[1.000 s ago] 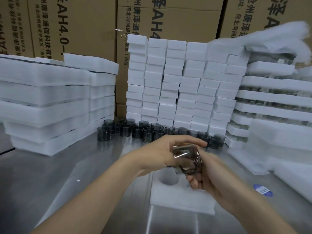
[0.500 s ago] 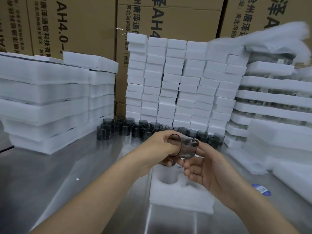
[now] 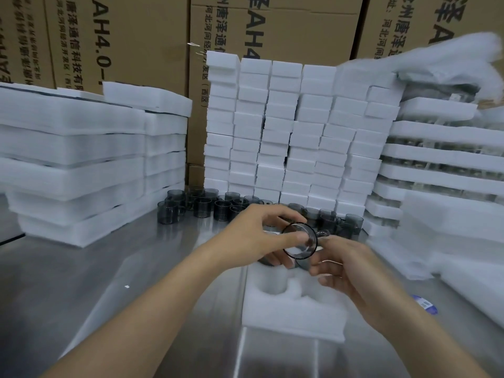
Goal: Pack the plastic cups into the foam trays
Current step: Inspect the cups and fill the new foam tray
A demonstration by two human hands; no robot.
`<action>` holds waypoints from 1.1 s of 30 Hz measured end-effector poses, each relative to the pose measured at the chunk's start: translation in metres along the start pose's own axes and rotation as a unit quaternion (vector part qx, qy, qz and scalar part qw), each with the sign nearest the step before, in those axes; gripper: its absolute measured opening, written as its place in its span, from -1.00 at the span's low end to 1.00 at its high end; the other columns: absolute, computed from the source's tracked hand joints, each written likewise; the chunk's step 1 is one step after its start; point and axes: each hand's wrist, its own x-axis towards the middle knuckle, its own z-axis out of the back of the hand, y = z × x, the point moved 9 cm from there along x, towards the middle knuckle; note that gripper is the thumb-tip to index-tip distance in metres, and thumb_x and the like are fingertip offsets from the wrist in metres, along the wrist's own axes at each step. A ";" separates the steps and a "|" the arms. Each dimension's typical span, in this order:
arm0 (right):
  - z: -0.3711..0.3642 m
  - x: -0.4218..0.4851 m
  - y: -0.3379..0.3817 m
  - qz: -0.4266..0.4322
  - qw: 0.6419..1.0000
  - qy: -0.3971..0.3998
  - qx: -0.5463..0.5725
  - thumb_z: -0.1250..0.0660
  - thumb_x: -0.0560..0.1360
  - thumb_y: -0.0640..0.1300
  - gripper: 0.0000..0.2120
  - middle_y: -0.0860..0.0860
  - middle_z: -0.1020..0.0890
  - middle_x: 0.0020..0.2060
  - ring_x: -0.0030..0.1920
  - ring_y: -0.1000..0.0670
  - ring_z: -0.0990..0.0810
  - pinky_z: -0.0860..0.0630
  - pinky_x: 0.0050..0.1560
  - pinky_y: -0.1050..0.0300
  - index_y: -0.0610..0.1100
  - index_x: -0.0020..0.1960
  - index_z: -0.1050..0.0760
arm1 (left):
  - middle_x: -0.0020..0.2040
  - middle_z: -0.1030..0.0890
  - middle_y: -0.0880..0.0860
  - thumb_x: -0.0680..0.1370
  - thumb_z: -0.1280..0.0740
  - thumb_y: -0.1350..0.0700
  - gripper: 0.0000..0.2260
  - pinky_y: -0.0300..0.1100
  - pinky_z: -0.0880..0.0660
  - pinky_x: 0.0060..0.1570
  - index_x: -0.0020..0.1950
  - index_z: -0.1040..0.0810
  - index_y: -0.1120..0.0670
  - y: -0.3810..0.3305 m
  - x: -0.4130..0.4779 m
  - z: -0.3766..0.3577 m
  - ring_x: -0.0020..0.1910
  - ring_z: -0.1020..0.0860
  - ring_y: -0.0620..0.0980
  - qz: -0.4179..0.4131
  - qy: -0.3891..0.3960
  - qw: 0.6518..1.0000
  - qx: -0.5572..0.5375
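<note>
Smoky-grey plastic cup (image 3: pixel 307 245) is held tipped on its side, gripped by curled fingers of the left hand (image 3: pixel 245 236) and right hand (image 3: pixel 351 266), just above the foam tray (image 3: pixel 300 315) on the steel counter (image 3: pixel 81 282).

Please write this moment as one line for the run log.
left hand: grips smoky cup | right hand: grips same cup | foam tray: below, round slot empty

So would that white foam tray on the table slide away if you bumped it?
Probably. The foam tray looks airy, so it is likely very light. It lies loose on a smooth steel table, so a nudge may well skid it. Its soft, fuzzy edges suggest it would squash or bend rather than crack.
</note>
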 end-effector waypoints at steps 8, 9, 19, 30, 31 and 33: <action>-0.001 0.001 0.000 0.006 0.999 0.010 -0.040 -0.34 0.65 -0.06 -0.78 -0.17 -0.73 -0.19 -0.24 -0.07 -0.71 -0.62 -0.29 0.12 -0.18 0.05 -0.68 | 0.16 -0.69 -0.11 0.38 -0.73 0.01 -0.50 -0.08 -0.69 -0.11 0.24 -0.65 -0.19 0.010 0.002 -0.005 -0.13 -0.77 0.12 0.011 0.050 0.998 0.041; 0.002 0.002 0.001 0.023 0.997 -0.002 -0.069 -0.35 0.66 -0.05 -0.77 -0.17 -0.73 -0.19 -0.22 -0.06 -0.72 -0.63 -0.24 0.09 -0.15 -0.03 -0.70 | 0.14 -0.71 -0.11 0.39 -0.72 -0.06 -0.55 -0.10 -0.69 -0.12 0.22 -0.67 -0.17 0.009 0.002 -0.004 -0.14 -0.77 0.09 0.011 0.047 0.997 0.054; -0.002 0.010 -0.011 0.127 0.868 0.063 -0.476 -0.41 0.59 0.17 -0.77 0.15 -0.49 0.38 0.46 0.17 -0.39 -0.24 0.56 0.10 0.11 0.15 -0.71 | 0.00 -0.72 -0.06 0.43 -0.57 -0.34 -0.62 -0.33 -0.51 -0.15 0.09 -0.77 -0.12 0.018 -0.009 0.012 -0.28 -0.66 -0.13 0.072 0.140 0.968 0.194; 0.011 0.016 -0.017 0.118 0.862 0.025 -0.493 -0.46 0.51 0.29 -0.73 0.27 -0.46 0.37 0.44 0.14 -0.42 -0.30 0.52 -0.05 0.10 -0.03 -0.69 | -0.30 -0.58 -0.24 0.37 -0.66 -0.28 -0.62 -0.47 -0.32 -0.38 0.02 -0.76 -0.06 0.027 -0.010 0.011 -0.38 -0.47 -0.29 0.080 0.146 0.954 0.249; 0.012 0.016 -0.017 0.117 0.863 0.018 -0.491 -0.45 0.50 0.31 -0.73 0.30 -0.46 0.36 0.43 0.15 -0.43 -0.30 0.51 -0.07 0.12 -0.04 -0.69 | -0.29 -0.59 -0.23 0.35 -0.66 -0.29 -0.60 -0.46 -0.33 -0.37 0.01 -0.76 -0.07 0.028 -0.010 0.012 -0.37 -0.47 -0.28 0.082 0.144 0.952 0.260; 0.012 0.016 -0.015 0.117 0.857 0.006 -0.502 -0.43 0.49 0.35 -0.71 0.35 -0.46 0.35 0.41 0.18 -0.45 -0.33 0.48 -0.09 0.15 -0.06 -0.68 | -0.30 -0.58 -0.22 0.31 -0.65 -0.33 -0.56 -0.40 -0.34 -0.35 0.01 -0.75 -0.07 0.028 -0.010 0.014 -0.35 -0.48 -0.25 0.089 0.141 0.945 0.280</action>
